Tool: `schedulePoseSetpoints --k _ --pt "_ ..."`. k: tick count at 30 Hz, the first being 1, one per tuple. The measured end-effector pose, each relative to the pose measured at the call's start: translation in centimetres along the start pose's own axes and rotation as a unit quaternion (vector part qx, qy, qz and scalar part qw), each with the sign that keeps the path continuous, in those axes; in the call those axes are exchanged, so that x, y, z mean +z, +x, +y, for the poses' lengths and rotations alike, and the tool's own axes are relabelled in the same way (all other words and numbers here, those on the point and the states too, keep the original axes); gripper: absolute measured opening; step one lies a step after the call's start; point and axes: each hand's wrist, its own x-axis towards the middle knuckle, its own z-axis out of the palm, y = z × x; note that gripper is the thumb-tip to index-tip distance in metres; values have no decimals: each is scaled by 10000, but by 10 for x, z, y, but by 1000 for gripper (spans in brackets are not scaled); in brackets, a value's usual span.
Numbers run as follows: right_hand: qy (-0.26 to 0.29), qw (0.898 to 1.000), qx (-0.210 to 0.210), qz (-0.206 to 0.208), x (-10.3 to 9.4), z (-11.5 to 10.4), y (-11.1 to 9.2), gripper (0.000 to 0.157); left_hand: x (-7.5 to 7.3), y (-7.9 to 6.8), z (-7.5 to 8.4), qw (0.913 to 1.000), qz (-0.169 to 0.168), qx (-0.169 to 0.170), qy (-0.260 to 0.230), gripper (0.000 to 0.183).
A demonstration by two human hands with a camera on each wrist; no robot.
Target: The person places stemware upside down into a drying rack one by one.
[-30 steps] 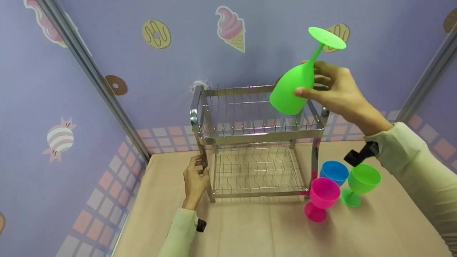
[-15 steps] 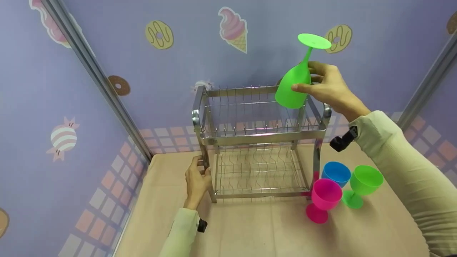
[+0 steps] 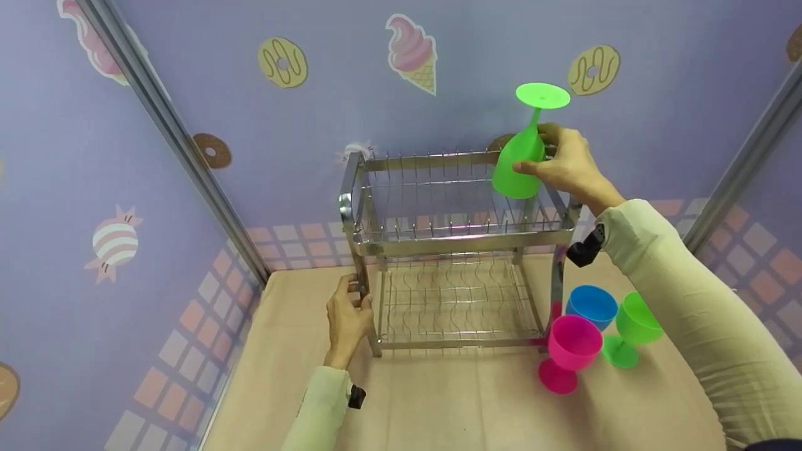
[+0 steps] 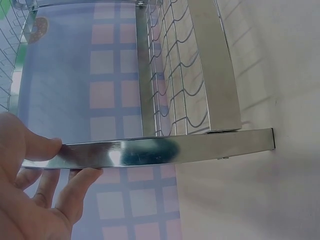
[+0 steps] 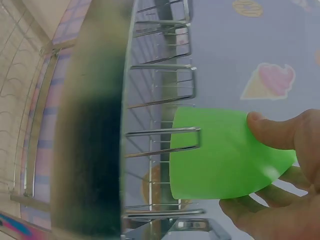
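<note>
with the right hand (image 3: 567,164), pinching the bowl of a green goblet (image 3: 525,147) between thumb and bent fingers, thumb pressed flat to the near side. holding it upside down and slightly tilted, base high and mouth low, over the right end of the upper tier of a metal rack (image 3: 463,243). in the right wrist view, with the goblet's mouth behind the wire prongs (image 5: 162,131) of that tier; cannot tell whether touching the wires.

with the left hand (image 3: 349,322), gripping the left front leg (image 4: 135,151) of the rack, thumb on one side, index finger on the other, remaining fingers partly hidden.

below the upper tier, a lower tier (image 3: 473,343) with wavy wires. on the table (image 3: 432,401), to the right of the rack, a pink goblet (image 3: 571,351), upright, near the right front leg, with pink reflected in the metal. behind it, a blue cup (image 3: 592,307), lower part hidden. beside that, a second green goblet (image 3: 636,322), upright, partly covered by the right sleeve (image 3: 670,275).

farther out, behind the rack, a lilac wall (image 3: 482,37) printed with doughnuts and an ice cream cone.
</note>
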Motion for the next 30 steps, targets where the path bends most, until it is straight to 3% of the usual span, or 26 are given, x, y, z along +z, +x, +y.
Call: schedulePoseSetpoints --k 13,30 --pt "-461 9989 -93 -66 13 14 5 66 0 0 0 10000 -67 -34 -12 46" --pt "-560 9983 33 -152 17 18 6 63 1 1 -2 10000 0 55 -37 46"
